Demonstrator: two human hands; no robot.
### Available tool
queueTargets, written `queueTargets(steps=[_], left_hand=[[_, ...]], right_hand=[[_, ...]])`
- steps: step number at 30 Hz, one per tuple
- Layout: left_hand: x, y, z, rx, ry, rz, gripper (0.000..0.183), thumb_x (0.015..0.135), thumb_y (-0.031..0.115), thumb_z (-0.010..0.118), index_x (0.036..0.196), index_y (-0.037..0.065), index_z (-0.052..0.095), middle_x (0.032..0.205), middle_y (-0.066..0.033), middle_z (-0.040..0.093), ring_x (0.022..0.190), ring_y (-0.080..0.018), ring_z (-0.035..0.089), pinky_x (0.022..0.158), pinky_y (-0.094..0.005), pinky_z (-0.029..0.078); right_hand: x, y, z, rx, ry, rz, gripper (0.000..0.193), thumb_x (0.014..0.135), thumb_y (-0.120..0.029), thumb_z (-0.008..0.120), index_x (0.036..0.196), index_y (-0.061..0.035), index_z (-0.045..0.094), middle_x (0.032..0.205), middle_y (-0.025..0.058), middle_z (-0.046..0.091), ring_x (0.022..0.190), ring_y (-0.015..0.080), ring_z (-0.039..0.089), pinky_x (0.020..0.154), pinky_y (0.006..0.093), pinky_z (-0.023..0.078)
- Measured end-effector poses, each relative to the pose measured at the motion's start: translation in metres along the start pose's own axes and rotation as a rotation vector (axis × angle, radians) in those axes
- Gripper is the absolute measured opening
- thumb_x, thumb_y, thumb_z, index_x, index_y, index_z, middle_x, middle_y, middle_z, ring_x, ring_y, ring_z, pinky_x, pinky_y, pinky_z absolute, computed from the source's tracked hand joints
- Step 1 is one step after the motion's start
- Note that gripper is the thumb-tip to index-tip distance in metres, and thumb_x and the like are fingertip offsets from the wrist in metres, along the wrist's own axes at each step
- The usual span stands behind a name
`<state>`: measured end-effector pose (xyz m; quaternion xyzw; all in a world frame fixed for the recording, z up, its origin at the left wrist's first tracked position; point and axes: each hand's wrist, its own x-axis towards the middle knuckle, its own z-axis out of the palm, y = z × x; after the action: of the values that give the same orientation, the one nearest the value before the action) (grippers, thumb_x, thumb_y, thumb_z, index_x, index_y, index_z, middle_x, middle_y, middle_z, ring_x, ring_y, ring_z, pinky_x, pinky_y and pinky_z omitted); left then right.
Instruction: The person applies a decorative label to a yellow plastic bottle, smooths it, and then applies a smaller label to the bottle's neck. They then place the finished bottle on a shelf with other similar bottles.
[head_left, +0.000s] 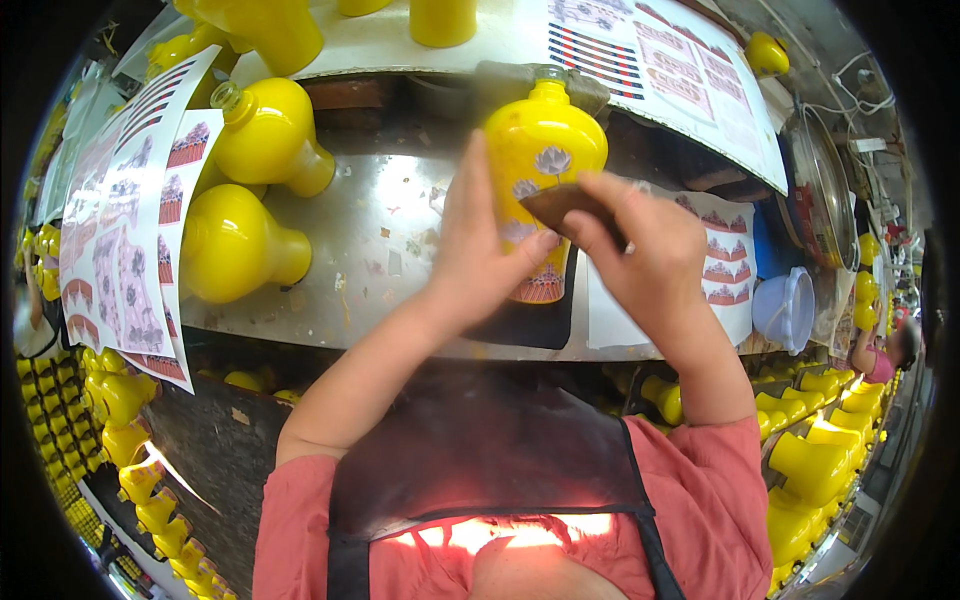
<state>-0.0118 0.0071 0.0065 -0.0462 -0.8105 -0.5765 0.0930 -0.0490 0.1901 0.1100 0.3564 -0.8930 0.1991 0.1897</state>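
Vase (520,150): glossy yel. w/ purplish lotus decals (553,161), red btm band (538,289).

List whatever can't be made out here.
In the head view:
Central yellow vase: back hidden by its own front.
Part of its decorated front: covered by brown flat tool and left hand.
Tool's gripped part: hidden by right hand.
Upper yellow vessel: cut off by top edge.
Distant person, right: too small.
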Motion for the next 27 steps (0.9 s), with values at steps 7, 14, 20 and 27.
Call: queueTargets(steps=[7,14,20,27], left_hand=[[-0.008,-0.003,0.0,-0.053,0.01,-0.021,0.111,0.085,0.033,0.078,0.161,-0.003,0.006,0.153,-0.0317,0.036,0.141,-0.0458,0.038,0.119,-0.0494,0.03],[-0.008,-0.011,0.005,-0.19,0.027,0.002,0.103,0.084,0.026,0.077,0.16,-0.004,0.013,0.148,-0.0297,0.044,0.137,-0.0419,0.046,0.116,-0.0464,0.036],[-0.012,-0.008,-0.011,-0.186,-0.12,0.009,0.114,0.074,0.027,0.084,0.16,-0.002,0.015,0.147,-0.0276,0.046,0.138,-0.0412,0.046,0.116,-0.0452,0.036],[-0.014,0.004,-0.01,0.005,-0.131,0.134,0.116,0.068,0.027,0.091,0.157,0.007,0.019,0.138,-0.0229,0.055,0.126,-0.0423,0.056,0.105,-0.0473,0.047]], right_hand=[[-0.031,0.01,0.019,0.151,0.127,0.026,0.037,0.082,-0.007,0.084,0.115,-0.0036,0.068,0.095,0.0137,0.075,0.077,0.0236,0.074,0.067,0.0303,0.058],[-0.024,0.035,0.038,0.078,0.359,0.102,0.034,0.086,-0.014,0.081,0.116,-0.0059,0.067,0.091,0.0134,0.073,0.073,0.0273,0.072,0.065,0.0325,0.056],[-0.037,0.015,0.021,0.251,0.424,0.164,0.031,0.087,-0.003,0.078,0.116,-0.0031,0.066,0.098,0.0098,0.072,0.078,0.017,0.071,0.07,0.0292,0.056],[-0.011,0.003,0.026,0.125,0.273,0.131,0.031,0.086,-0.013,0.078,0.114,-0.0079,0.064,0.091,0.0122,0.072,0.071,0.0301,0.07,0.061,0.0374,0.054]])
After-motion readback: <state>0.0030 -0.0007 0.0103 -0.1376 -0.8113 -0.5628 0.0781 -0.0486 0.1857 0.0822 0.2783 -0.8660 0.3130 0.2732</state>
